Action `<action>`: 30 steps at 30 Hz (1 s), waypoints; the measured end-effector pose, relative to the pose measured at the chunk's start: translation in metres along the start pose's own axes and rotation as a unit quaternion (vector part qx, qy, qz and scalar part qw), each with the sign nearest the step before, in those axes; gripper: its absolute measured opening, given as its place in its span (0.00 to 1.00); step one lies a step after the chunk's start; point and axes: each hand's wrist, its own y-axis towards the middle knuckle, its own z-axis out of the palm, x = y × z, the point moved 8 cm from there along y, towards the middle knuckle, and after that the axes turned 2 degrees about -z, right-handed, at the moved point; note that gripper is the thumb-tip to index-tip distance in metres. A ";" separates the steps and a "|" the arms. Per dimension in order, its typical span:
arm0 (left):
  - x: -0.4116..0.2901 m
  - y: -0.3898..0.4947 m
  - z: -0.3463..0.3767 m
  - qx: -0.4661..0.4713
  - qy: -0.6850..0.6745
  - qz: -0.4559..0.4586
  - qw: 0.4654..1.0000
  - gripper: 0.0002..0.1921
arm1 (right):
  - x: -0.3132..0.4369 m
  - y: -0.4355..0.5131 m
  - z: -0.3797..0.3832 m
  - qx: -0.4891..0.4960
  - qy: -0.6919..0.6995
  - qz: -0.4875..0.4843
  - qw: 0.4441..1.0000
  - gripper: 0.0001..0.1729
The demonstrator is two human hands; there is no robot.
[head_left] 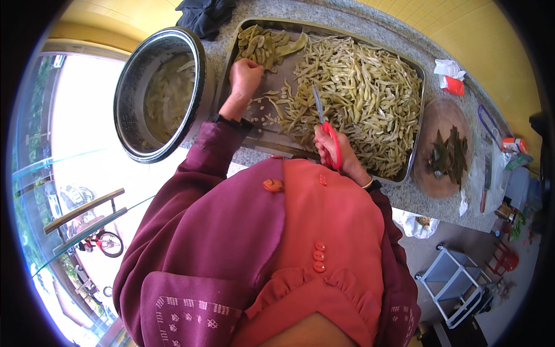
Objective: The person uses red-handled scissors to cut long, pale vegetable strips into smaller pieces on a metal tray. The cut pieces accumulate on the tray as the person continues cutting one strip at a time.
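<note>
A large metal tray point(271, 89) lies on the counter before me, holding green bean pods. Its right side carries a broad heap of trimmed-looking pods point(364, 91), and a smaller cluster of plumper pods point(262, 43) occupies the far left corner. My left hand point(246, 78), fingers curled, is at the near edge of that cluster; whether a pod is between the fingertips is hidden. In my right hand point(340, 149) I grip scissors with red handles point(334, 145). Their metal blades point away from me over the heap. Small loose beans point(256, 118) are scattered on the tray's left floor.
Left of the tray stands a dark round pot point(125, 99) with pods in liquid. A round board point(427, 173) with dark leaves is to the right, and a knife point(486, 182) lies beyond it on plastic. Dark cloth point(204, 17) lies behind; a blue-shelved trolley point(453, 277) stands lower right.
</note>
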 end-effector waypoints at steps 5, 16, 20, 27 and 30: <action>0.017 0.021 -0.002 -0.041 0.105 -0.044 0.993 0.11 | -0.001 0.002 0.006 0.017 -0.011 0.007 1.000 0.24; 0.014 0.018 -0.005 -0.042 -0.032 -0.096 0.994 0.07 | -0.008 0.008 0.011 0.084 -0.046 -0.010 0.995 0.23; -0.010 -0.036 0.007 0.119 -0.357 -0.167 0.911 0.05 | -0.007 0.010 0.013 0.098 -0.055 -0.039 0.993 0.23; -0.054 -0.105 0.043 0.286 -0.463 -0.232 0.806 0.06 | -0.004 0.008 0.013 0.087 -0.060 -0.030 0.994 0.21; -0.056 -0.114 0.053 0.312 -0.443 -0.245 0.804 0.05 | -0.004 0.006 0.012 0.077 -0.066 -0.032 0.994 0.19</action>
